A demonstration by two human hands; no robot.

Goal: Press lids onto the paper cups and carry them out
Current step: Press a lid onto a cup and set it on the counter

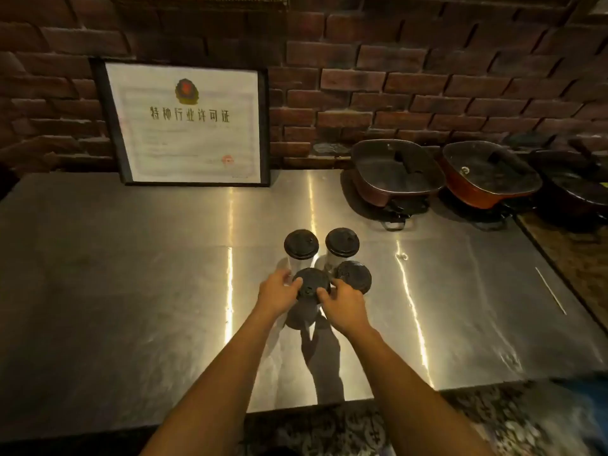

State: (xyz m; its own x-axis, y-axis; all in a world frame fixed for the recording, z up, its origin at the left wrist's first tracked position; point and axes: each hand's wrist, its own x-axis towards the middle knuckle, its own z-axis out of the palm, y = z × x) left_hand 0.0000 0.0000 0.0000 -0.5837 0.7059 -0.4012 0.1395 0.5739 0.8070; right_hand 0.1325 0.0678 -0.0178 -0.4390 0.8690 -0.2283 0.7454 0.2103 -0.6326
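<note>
**A:** What's at the far left?

**B:** A framed certificate (190, 123). It leans against the brick wall (427, 77), with its foot on the far edge of the steel table (131, 274).

**A:** And the cups?

**B:** There are four, close together in a square near the middle of the table. Each has a black lid on top. The far left cup (302, 266) and the far right cup (331, 263) show pale sides under their lids. The near left cup (304, 315) looks dark in shadow.

**A:** What is the left hand doing?

**B:** The left hand (276, 296) holds the left edge of the near left lid (311, 286). Its fingers curl round the rim and the thumb lies on top by the edge.

**A:** And the right hand?

**B:** The right hand (345, 309) grips the same lid from its right side, thumb on top and fingers bent over the rim. It sits just near of the near right lid (353, 277). I cannot tell whether it touches that one.

**A:** Is the held lid pressed fully down?

**B:** I cannot tell from this angle.

**A:** What's further right?

**B:** Three lidded pans stand in a row at the far right, by the wall. There is a brown pan (394, 172), a red pan (490, 174) beside it, and a dark pan (572, 182) partly out of view. Nearer, well apart from the cups, a thin pale stick (551, 291) lies on the table close to its right edge.
</note>
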